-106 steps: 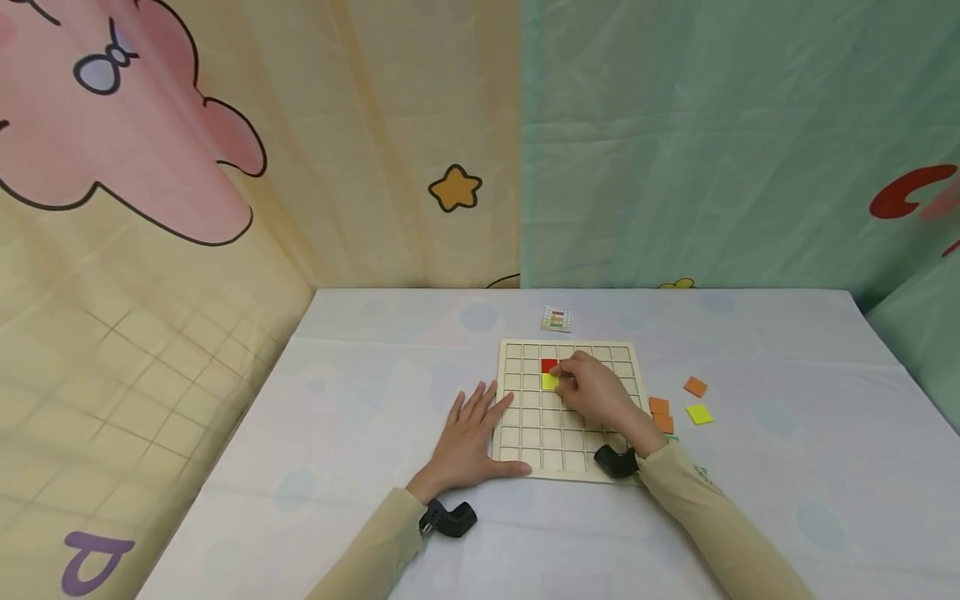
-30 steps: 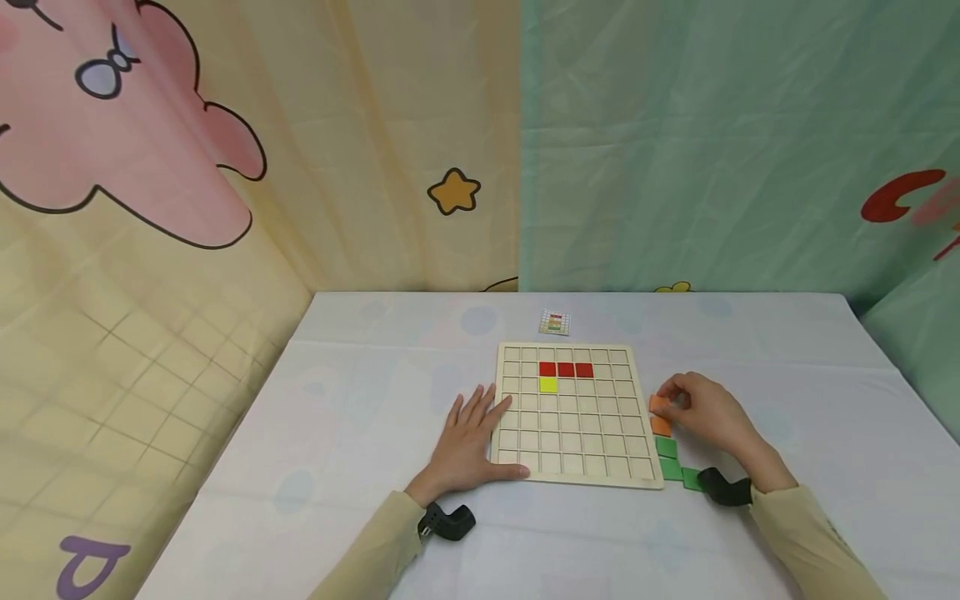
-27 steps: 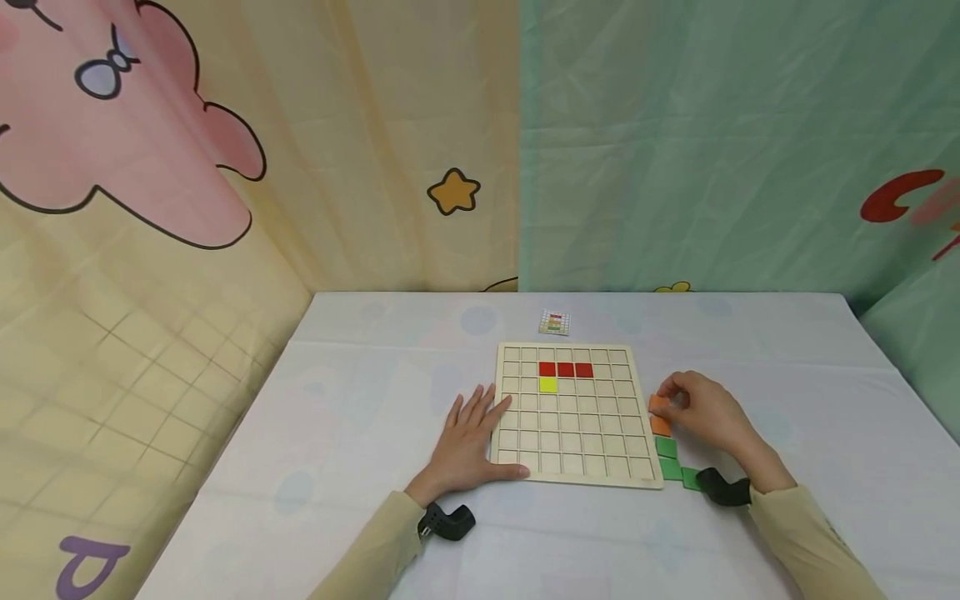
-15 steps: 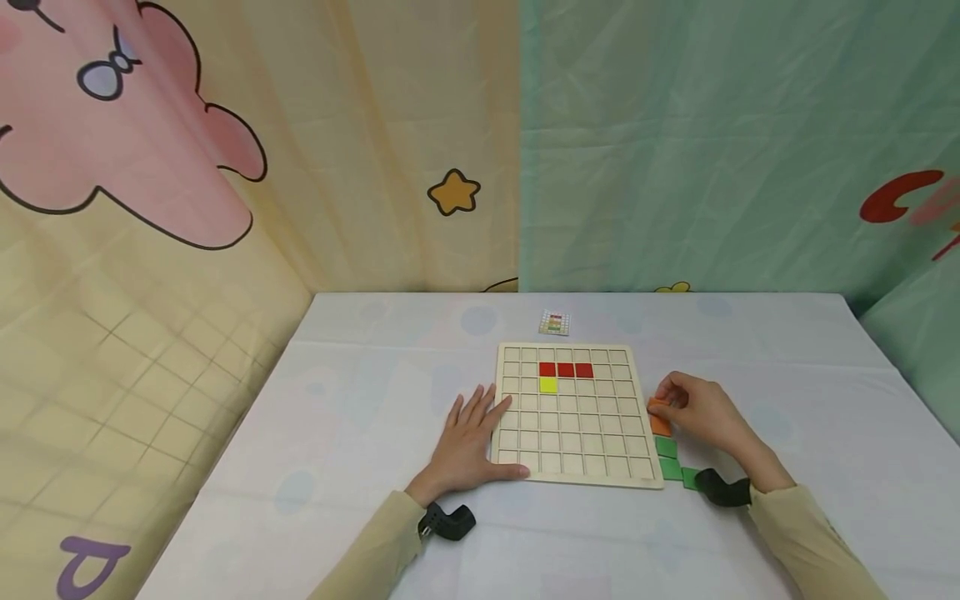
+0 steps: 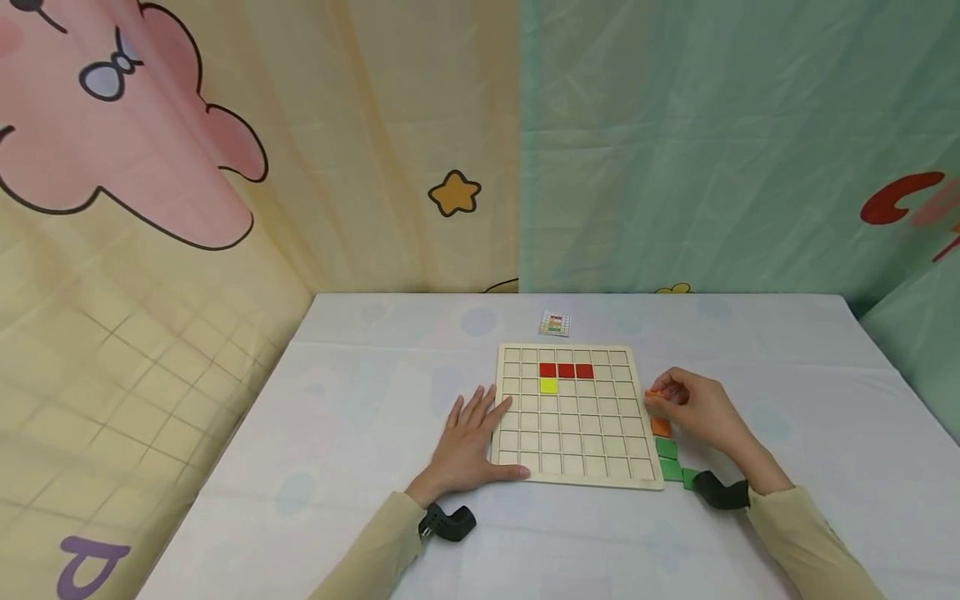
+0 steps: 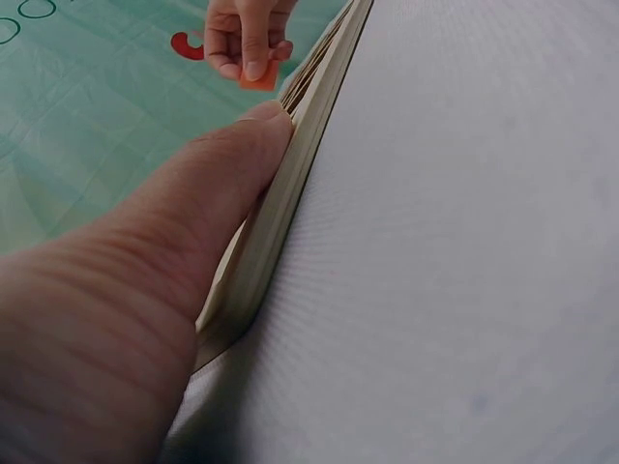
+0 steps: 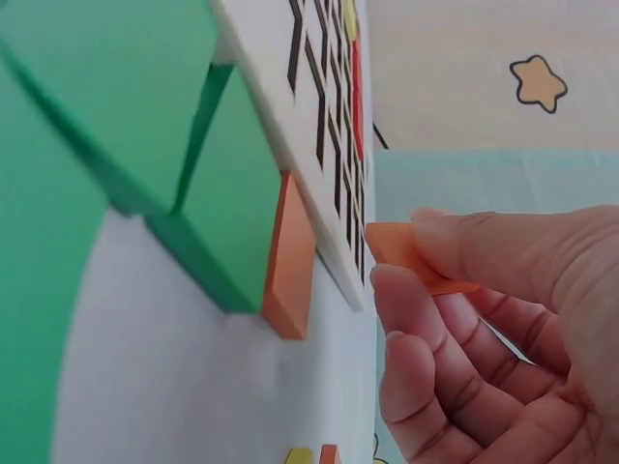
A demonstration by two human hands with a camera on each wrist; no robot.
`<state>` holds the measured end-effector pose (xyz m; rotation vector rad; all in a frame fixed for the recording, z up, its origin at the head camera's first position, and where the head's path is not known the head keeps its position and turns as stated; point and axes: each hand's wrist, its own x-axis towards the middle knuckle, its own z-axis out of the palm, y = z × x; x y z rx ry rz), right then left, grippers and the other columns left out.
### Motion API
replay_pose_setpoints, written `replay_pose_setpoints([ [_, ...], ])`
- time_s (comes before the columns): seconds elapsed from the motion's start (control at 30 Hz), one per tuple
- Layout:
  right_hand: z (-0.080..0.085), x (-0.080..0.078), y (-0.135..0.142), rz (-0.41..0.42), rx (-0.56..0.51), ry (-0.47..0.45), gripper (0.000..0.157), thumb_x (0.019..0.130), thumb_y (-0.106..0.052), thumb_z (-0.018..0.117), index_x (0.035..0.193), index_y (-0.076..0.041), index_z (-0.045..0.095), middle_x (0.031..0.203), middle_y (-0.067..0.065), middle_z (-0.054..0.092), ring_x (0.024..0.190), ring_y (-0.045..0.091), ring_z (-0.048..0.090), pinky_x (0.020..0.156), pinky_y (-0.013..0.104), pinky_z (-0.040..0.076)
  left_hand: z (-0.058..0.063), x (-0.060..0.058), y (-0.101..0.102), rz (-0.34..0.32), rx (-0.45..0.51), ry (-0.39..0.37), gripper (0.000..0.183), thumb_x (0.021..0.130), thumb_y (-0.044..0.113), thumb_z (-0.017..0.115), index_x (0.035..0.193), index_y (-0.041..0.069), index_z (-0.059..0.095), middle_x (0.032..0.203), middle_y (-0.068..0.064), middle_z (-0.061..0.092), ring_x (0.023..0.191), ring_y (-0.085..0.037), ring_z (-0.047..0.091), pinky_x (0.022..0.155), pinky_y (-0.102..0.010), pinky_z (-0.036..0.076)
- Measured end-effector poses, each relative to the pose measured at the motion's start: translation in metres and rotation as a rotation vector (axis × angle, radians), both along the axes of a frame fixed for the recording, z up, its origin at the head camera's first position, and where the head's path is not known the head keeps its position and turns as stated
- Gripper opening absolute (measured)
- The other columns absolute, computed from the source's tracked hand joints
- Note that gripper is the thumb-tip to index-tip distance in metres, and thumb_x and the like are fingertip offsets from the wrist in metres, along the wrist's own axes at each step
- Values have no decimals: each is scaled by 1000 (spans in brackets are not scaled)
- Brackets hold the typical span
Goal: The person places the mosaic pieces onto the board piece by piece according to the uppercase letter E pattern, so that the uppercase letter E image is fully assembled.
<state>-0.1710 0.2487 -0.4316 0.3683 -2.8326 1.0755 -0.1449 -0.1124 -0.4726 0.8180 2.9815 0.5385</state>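
My left hand (image 5: pixel 463 446) rests flat on the left edge of the wooden grid board (image 5: pixel 570 433), fingers spread and thumb along its near corner. Just right of the board, my right hand (image 5: pixel 701 408) pinches an orange square tile (image 7: pixel 398 244) between thumb and fingers, raised off the table. Under that hand another orange tile (image 5: pixel 661 427) lies against the board's edge, with several green tiles (image 5: pixel 666 448) nearer me. Three red tiles (image 5: pixel 566 371) sit in a row in the grid, and one yellow tile (image 5: pixel 548 386) is below the leftmost.
A small card with a coloured grid pattern (image 5: pixel 555 323) lies beyond the board. In the right wrist view, a yellow tile (image 7: pixel 299 455) and an orange tile (image 7: pixel 329 454) show at the bottom edge; my right hand hides them in the head view. Curtains stand behind the table.
My right hand has moved from over the grid to the tiles on the right, where it has picked up an orange tile and lifted it slightly. My left hand stays put.
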Motion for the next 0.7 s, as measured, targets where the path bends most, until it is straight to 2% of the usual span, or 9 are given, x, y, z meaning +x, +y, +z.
replay_pose_setpoints([
  [0.13, 2, 2, -6, -5, -33, 28, 17, 82, -12, 76, 89, -6, 61, 75, 1, 56, 61, 15, 52, 49, 26, 43, 2, 0, 0, 6, -2, -10, 104, 74, 72, 61, 151, 13, 25, 157, -11, 11, 143, -26, 3, 113, -46, -2],
  [0.37, 3, 4, -17, 10, -88, -6, 18, 82, -15, 76, 88, -7, 61, 76, 1, 57, 61, 14, 54, 51, 26, 44, 2, 1, 1, 9, -3, -15, 104, 74, 72, 61, 151, 13, 25, 157, -11, 11, 143, -26, 2, 113, -46, -2],
  [0.7, 1, 1, -49, 100, -110, 13, 14, 81, -3, 74, 89, -7, 63, 80, 0, 60, 69, 14, 57, 60, 26, 49, 3, 1, 1, 8, 5, -26, 103, 74, 70, 62, 151, 12, 24, 157, -11, 10, 143, -26, 2, 113, -45, -3],
])
